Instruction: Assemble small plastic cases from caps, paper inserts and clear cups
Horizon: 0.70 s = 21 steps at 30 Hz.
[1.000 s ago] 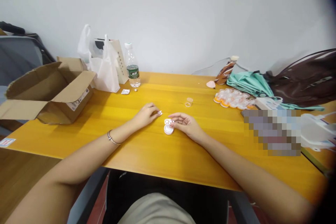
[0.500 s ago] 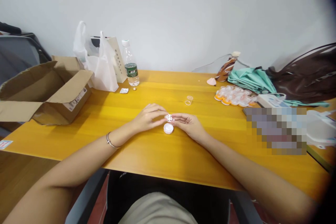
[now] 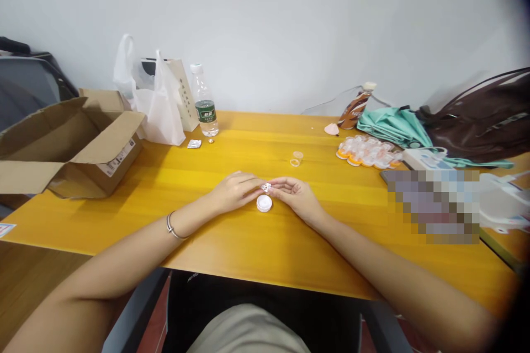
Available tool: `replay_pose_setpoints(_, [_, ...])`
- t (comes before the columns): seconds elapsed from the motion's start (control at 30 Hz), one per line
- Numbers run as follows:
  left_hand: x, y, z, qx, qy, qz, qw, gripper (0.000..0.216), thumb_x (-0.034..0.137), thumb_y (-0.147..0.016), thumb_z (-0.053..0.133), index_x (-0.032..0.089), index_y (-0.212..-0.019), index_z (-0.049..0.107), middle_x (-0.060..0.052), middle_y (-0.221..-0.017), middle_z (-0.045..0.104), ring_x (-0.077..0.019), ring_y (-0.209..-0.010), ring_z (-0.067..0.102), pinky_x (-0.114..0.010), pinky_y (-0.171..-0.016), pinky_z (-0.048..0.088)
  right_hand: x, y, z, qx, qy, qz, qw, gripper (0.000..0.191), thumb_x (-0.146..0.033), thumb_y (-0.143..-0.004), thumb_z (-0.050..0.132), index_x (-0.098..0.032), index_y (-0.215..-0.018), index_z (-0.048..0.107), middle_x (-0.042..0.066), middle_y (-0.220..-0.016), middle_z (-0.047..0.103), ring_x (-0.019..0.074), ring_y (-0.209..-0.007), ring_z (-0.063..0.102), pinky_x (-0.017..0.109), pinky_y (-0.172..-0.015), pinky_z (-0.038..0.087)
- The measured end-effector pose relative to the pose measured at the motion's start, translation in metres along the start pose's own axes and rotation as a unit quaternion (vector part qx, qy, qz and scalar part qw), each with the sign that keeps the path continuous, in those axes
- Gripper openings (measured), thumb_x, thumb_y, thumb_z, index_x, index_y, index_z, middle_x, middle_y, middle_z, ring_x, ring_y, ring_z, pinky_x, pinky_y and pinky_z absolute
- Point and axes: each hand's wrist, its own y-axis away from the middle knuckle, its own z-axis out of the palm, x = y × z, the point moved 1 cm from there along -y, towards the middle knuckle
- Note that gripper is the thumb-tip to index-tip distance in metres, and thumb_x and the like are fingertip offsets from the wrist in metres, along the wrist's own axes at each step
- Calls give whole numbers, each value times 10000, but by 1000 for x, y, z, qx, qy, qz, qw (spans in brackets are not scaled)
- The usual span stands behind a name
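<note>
Between the fingertips of both hands is a small white piece with dark spots or gaps, too small to identify. My left hand has its fingers closed together, the tips on the left side of this piece. From the other side, my right hand pinches it between thumb and fingers. Just below the fingertips, a small round white container rests on the table, with a pale inside. Farther back lies a small clear plastic cup beside a clear ring.
On the left stand an open cardboard box, a white plastic bag and a water bottle. A crumpled foil piece lies nearby. To the right are clear orange-based cups, a brown bottle, green folded fabric and a power strip.
My left hand's fingers have come lower and closer together around the small white piece, which now shows less. My right hand keeps its pinch; the view has shifted slightly.
</note>
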Motion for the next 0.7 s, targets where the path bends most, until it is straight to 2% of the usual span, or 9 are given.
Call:
replay_pose_setpoints(0.1, [3, -1, 0, 2, 30, -9, 1000, 227, 266, -872, 467, 157, -1030, 589, -65, -900, 665, -135, -797, 602, -258, -733, 447, 1, 0, 2, 31, -5, -5, 999, 207, -280, -601, 735, -175, -746, 629, 14, -756, 685, 134, -723, 642, 314, -794, 496])
replay_pose_setpoints(0.17, [6, -3, 0, 7, 86, -38, 996, 229, 263, -863, 482, 156, -1035, 589, -70, -916, 656, -134, -823, 598, -261, -759, 456, 1, 0, 3, 45, -4, -12, 999, 201, -289, -604, 730, -176, -726, 617, 13, -737, 679, 133, -705, 636, 314, -775, 497])
replay_pose_setpoints(0.23, [10, -4, 2, 25, 164, -101, 981, 227, 286, -834, 527, 151, -1001, 600, -68, -898, 651, -129, -808, 600, -254, -751, 472, 0, 2, 4, 47, -6, -27, 999, 198, -298, -613, 722, -179, -726, 611, 16, -751, 676, 134, -715, 633, 315, -778, 494])
replay_pose_setpoints(0.33, [14, -7, 8, 70, 259, -213, 939, 205, 306, -781, 590, 137, -894, 620, -55, -817, 649, -123, -739, 608, -242, -688, 490, -3, 4, 7, 51, 0, -45, 998, 196, -311, -632, 706, -181, -734, 600, 16, -762, 665, 130, -723, 625, 311, -785, 489])
replay_pose_setpoints(0.4, [15, -8, 10, 87, 289, -247, 921, 177, 285, -767, 604, 130, -849, 626, -50, -787, 641, -123, -730, 606, -241, -682, 490, -5, 5, 7, 47, 14, -51, 998, 198, -321, -652, 689, -182, -748, 585, 16, -758, 652, 127, -719, 618, 311, -781, 487])
replay_pose_setpoints(0.5, [12, -9, 8, 85, 303, -230, 921, 149, 248, -770, 597, 132, -855, 637, -55, -818, 632, -123, -760, 595, -252, -721, 481, -6, 5, 4, 22, 43, -67, 997, 223, -353, -698, 642, -195, -822, 547, 24, -822, 635, 135, -785, 609, 320, -802, 475])
replay_pose_setpoints(0.57, [9, -8, 2, 66, 302, -204, 929, 148, 237, -784, 580, 140, -877, 644, -57, -841, 627, -125, -779, 585, -261, -747, 472, -6, 5, -1, 1, 95, -86, 992, 315, -369, -685, 653, -208, -914, 508, 36, -908, 614, 150, -855, 590, 333, -814, 465])
replay_pose_setpoints(0.63, [7, -6, -4, 37, 293, -182, 938, 161, 238, -796, 568, 154, -902, 655, -55, -858, 614, -128, -800, 577, -266, -772, 461, -4, 7, -4, -28, 194, -102, 975, 458, -378, -621, 710, -216, -982, 480, 48, -967, 589, 171, -887, 562, 353, -810, 454])
replay_pose_setpoints(0.7, [7, -4, -9, 2, 289, -166, 943, 187, 246, -813, 550, 176, -947, 660, -53, -880, 597, -130, -830, 569, -266, -795, 449, -2, 9, -5, -61, 300, -114, 945, 538, -385, -562, 751, -212, -997, 485, 53, -971, 574, 190, -888, 538, 371, -805, 440])
